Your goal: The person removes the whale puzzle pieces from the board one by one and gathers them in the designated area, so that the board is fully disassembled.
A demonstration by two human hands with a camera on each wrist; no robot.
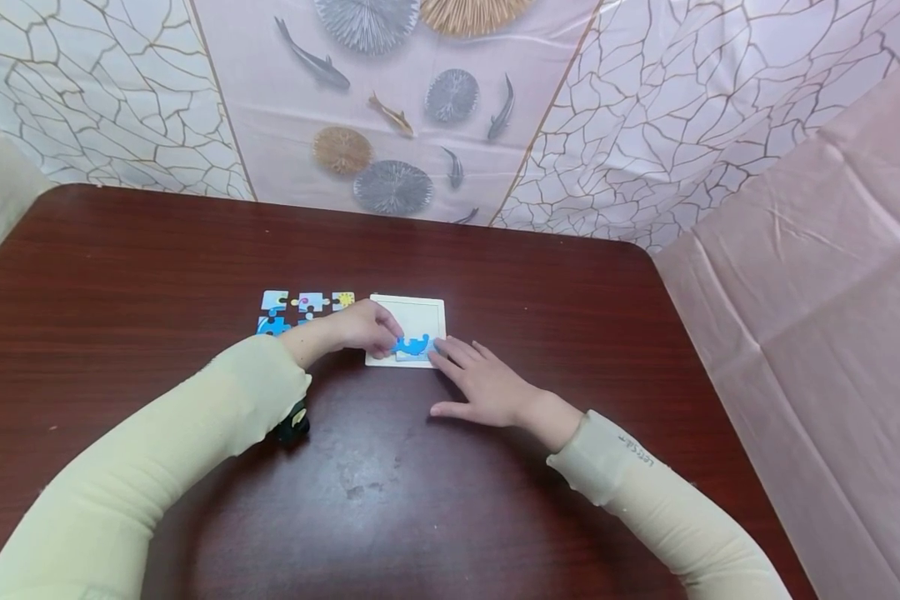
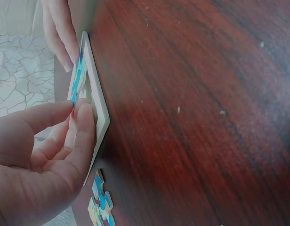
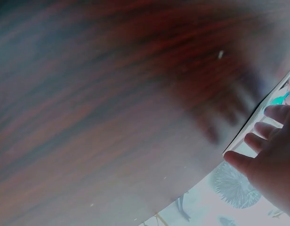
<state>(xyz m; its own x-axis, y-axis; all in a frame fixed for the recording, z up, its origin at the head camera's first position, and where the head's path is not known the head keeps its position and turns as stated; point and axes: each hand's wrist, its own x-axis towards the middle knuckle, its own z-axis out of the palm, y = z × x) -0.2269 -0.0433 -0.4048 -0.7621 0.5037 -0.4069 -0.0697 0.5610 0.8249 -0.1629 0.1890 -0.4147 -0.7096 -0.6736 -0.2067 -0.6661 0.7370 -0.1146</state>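
Note:
A shallow white puzzle frame (image 1: 420, 310) lies on the table. Over its lower part, my left hand (image 1: 363, 325) pinches a blue jigsaw piece (image 1: 414, 345) between thumb and fingers; the left wrist view shows the grip on the piece's near end. A pale piece peeks out beneath the blue shape at the frame's bottom edge. My right hand (image 1: 495, 390) is spread with fairly straight fingers, its fingertips at the frame's right edge and near the blue piece. From the right wrist view, the right fingers (image 3: 238, 161) overlap the frame's border.
Several loose jigsaw pieces (image 1: 311, 302) lie left of the frame, partly hidden behind my left forearm. A small black object (image 1: 294, 425) shows under the left sleeve. The dark wooden table (image 1: 532, 292) ends at a patterned cloth backdrop (image 1: 450, 192).

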